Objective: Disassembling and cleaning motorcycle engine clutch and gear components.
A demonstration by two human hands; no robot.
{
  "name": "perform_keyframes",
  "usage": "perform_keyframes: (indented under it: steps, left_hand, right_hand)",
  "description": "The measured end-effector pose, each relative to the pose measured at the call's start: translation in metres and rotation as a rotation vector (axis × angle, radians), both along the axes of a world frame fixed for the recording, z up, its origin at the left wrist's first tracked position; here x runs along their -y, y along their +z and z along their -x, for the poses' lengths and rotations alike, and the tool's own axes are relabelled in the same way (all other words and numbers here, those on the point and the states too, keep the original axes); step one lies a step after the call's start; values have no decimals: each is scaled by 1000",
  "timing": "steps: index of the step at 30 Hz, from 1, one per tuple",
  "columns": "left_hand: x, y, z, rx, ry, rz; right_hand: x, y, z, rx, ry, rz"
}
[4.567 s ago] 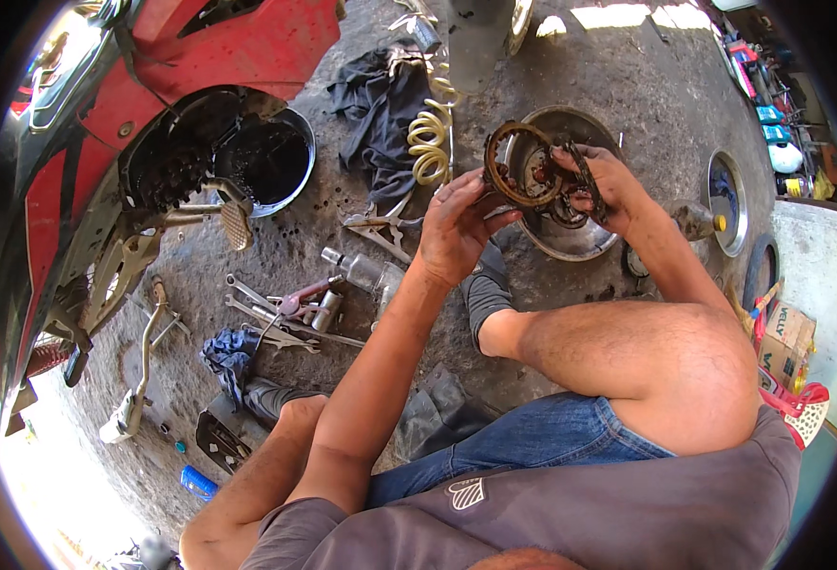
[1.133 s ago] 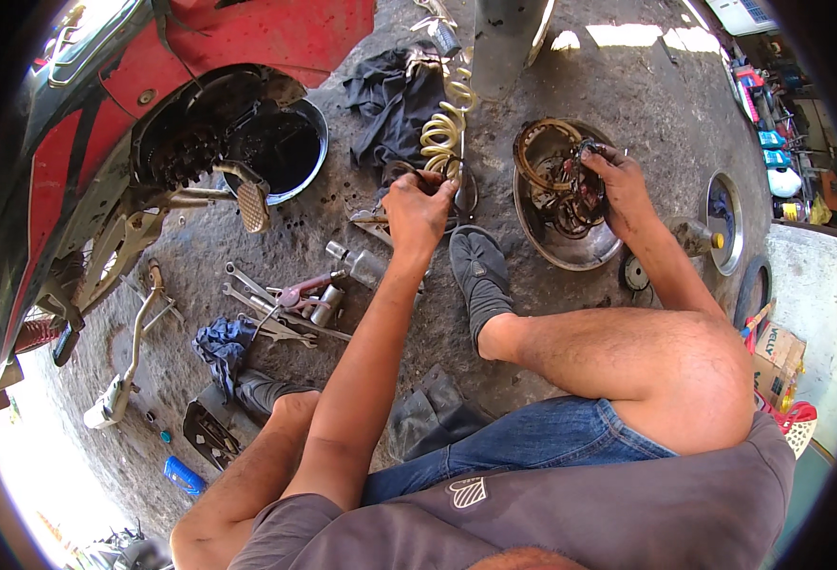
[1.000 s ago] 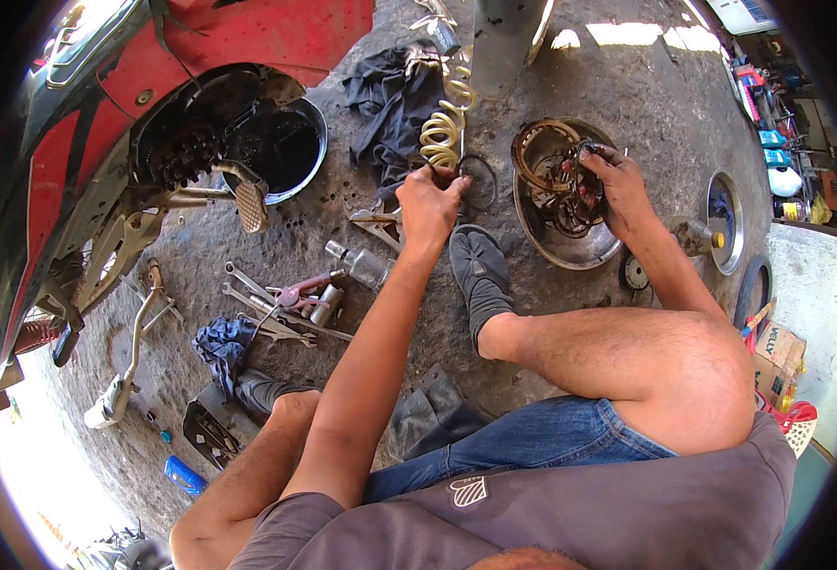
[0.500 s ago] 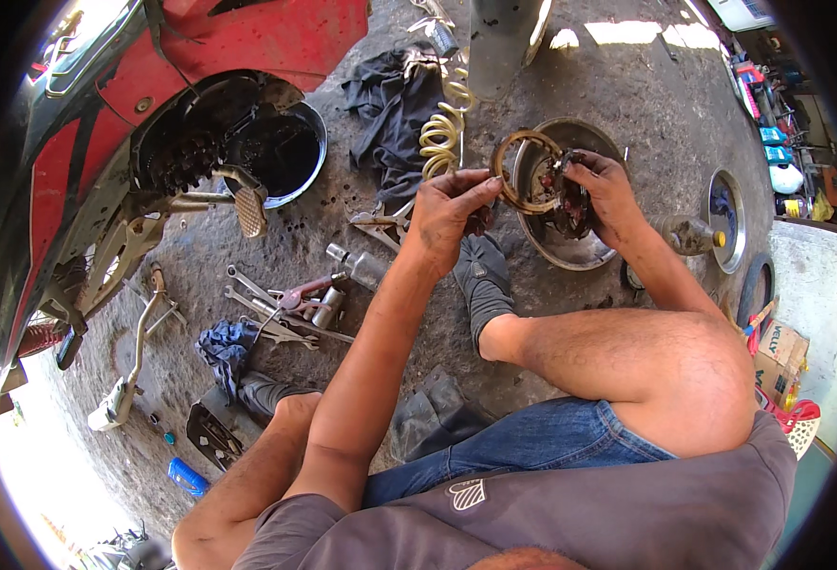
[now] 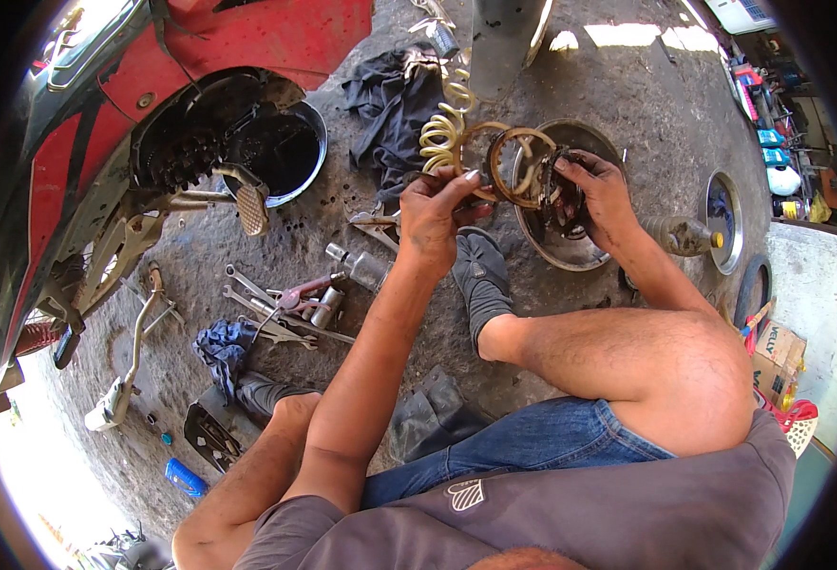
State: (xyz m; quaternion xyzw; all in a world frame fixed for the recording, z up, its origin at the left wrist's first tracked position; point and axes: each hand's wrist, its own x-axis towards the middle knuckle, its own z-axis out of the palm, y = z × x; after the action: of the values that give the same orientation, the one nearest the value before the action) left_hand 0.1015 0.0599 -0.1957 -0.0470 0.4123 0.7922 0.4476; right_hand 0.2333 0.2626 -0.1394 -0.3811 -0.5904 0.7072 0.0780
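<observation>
My left hand (image 5: 430, 218) pinches an oily brown ring (image 5: 483, 127) between thumb and fingers, just right of the coiled hose (image 5: 437, 138). My right hand (image 5: 601, 195) is closed on a clump of dark, oily parts (image 5: 563, 211), with a second brown ring (image 5: 500, 176) standing out from it toward the left hand. The two rings overlap in the view. Both hands are raised in front of a round steel pan (image 5: 570, 263), which lies behind the parts. What exactly makes up the dark clump is too small to tell.
A red-bodied motorbike (image 5: 247, 38) stands left over a basin of black oil (image 5: 281, 157). Dark cloth (image 5: 385, 114), wrenches (image 5: 266, 309), a dirty bottle (image 5: 680, 237) and another steel bowl (image 5: 734, 214) lie on the floor. My sandalled foot (image 5: 480, 271) rests below the hands.
My left hand has come back up beside the right and now holds a brown ring out to the left. The rings, bunched over the pan a second ago, are now more spread apart.
</observation>
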Motion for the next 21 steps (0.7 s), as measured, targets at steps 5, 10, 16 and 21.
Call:
perform_keyframes:
  steps: [5,10,16,21]
  left_hand:
    - [3,1,5,-34,30,-99]
    - [4,2,1,27,-105,-46]
    - [0,4,-3,-34,-78,74]
    - [1,4,-1,-107,-6,166]
  right_hand:
    - [-1,-3,0,-30,-100,47]
    - [4,-4,-1,-34,-50,114]
    - [7,-3,-3,-49,-33,56]
    - [6,-5,-4,-56,-14,67]
